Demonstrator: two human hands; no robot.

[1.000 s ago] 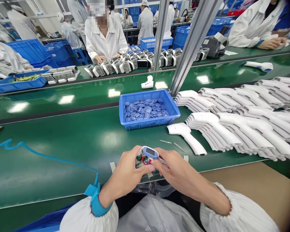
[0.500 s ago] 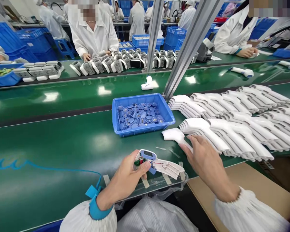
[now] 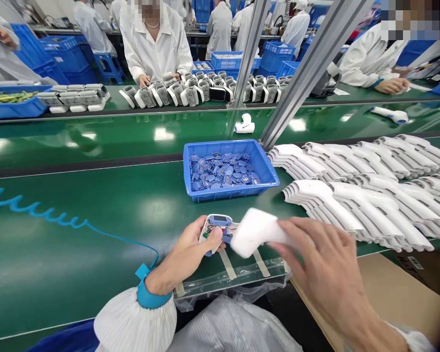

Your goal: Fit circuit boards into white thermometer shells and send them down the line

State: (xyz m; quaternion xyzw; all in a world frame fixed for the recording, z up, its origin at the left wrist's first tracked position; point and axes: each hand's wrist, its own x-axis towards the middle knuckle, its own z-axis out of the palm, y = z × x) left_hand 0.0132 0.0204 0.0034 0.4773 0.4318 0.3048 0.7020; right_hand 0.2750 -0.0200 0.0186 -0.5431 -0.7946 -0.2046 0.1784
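Note:
My left hand (image 3: 190,252) grips a half-built thermometer body (image 3: 216,228) with a blue display frame and exposed circuit board, resting on the green bench near its front edge. My right hand (image 3: 324,266) holds a white plastic shell half (image 3: 254,231) just right of and above that body, almost touching it. A blue wrist strap (image 3: 148,293) with a coiled cord sits on my left wrist. The lower part of the body is hidden behind the shell.
A blue tray (image 3: 231,168) of blue parts stands behind my hands. Rows of stacked white shells (image 3: 363,195) fill the right. A slanted metal post (image 3: 308,63) rises behind the tray. Across the conveyor (image 3: 95,137), people in white coats work beside rows of devices (image 3: 205,90). Cardboard (image 3: 396,288) lies at lower right.
My right hand left the thermometer body, reached to a loose white shell on the bench, picked it up and brought it over to the body in my left hand.

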